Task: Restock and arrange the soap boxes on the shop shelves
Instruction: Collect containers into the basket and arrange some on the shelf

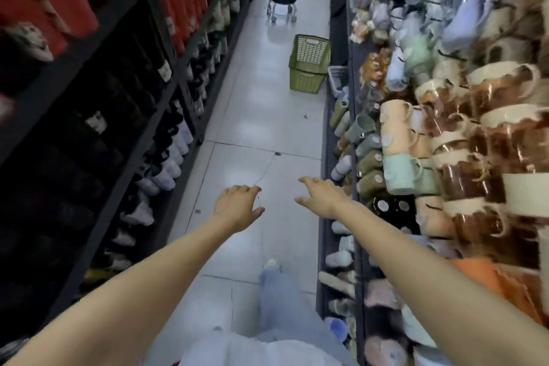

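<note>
Pale trouser leg nearest, below and between both forearms. No soap boxes identifiable in blurred view, so their axis and heading cannot be told. White tiled floor runs ahead of hands along narrow aisle. Dark shelves left of left hand, red and white bottles on them. Mugs stacked right of right hand. Green basket and stool well ahead. Left hand and right hand apart, fingers loosely spread, holding nothing, touching nothing.
</note>
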